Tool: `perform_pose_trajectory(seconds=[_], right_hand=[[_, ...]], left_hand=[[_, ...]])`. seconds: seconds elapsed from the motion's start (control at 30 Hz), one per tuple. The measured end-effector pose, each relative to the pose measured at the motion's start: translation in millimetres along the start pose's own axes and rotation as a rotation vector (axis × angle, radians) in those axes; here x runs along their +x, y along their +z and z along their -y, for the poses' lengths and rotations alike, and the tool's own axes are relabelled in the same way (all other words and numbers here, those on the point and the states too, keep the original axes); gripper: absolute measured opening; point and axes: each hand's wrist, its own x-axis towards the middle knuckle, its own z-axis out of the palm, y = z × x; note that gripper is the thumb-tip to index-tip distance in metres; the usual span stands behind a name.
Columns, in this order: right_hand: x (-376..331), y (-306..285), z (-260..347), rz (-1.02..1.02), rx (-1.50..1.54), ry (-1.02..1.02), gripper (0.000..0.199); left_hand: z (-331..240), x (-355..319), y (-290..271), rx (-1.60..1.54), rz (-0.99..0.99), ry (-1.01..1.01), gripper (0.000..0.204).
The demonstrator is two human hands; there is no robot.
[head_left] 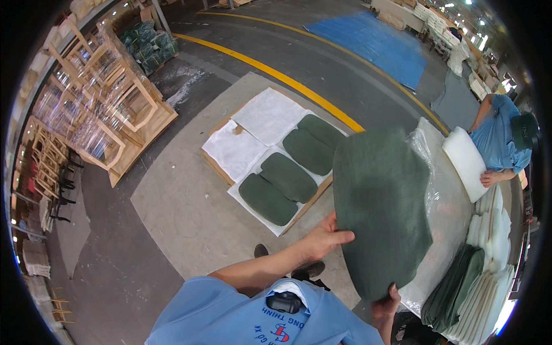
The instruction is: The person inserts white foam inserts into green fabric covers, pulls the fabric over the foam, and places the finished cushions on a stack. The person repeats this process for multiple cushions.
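Note:
Between my two hands is a flat, dark green fabric cushion (pixel 382 201) with rounded ends, tilted upright in front of me. My left hand (pixel 326 238) pinches its left edge, thumb on the near face. At its lower end, my right hand (pixel 388 305) grips the edge near the bottom corner. Several similar green cushions (pixel 267 198) lie in pairs on white sheets (pixel 269 115) over a low cardboard-edged base on the floor. To the right, a clear plastic sheet (pixel 445 213) covers a work surface, partly hidden by the held cushion.
A stack of green cushions (pixel 457 287) and piled white pads (pixel 489 299) stand at the right. A co-worker (pixel 497 126) there handles a white pad (pixel 463 161). Wooden frames (pixel 109 98) fill a pallet at left. A yellow line (pixel 276 80) and blue sheet (pixel 368 46) lie beyond.

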Motion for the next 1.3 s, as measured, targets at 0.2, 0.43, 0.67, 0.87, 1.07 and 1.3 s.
perform_pose_trajectory(seconds=[0.2, 0.43, 0.67, 0.87, 1.07, 1.3], right_hand=[[25.3, 92.4, -25.4, 0.123, -0.082, -0.159, 0.079], [42.7, 146.2, -67.2, 0.025, -0.369, -0.024, 0.068], [138.7, 186.2, -84.7, 0.035, -0.572, 0.274, 0.059], [259.5, 204.4, -101.9, 0.076, -0.543, 0.524, 0.062], [351.4, 233.4, -115.9, 0.172, -0.462, 0.748, 0.072], [338.0, 233.7, -182.7, 0.493, -0.225, 1.082, 0.087]], left_hand=[[-61.6, -35.3, -94.0, -0.311, 0.149, 0.013, 0.056], [-139.0, -95.1, -229.2, -0.028, -0.601, -0.165, 0.067], [-81.5, -164.8, -274.4, -0.322, -0.844, -0.131, 0.063], [-112.0, -137.3, -293.0, -0.272, -0.902, 0.188, 0.059], [-156.7, -103.5, -289.1, -0.345, -0.982, 0.342, 0.059], [-135.6, -49.6, -281.0, -0.325, -1.116, 0.330, 0.076]])
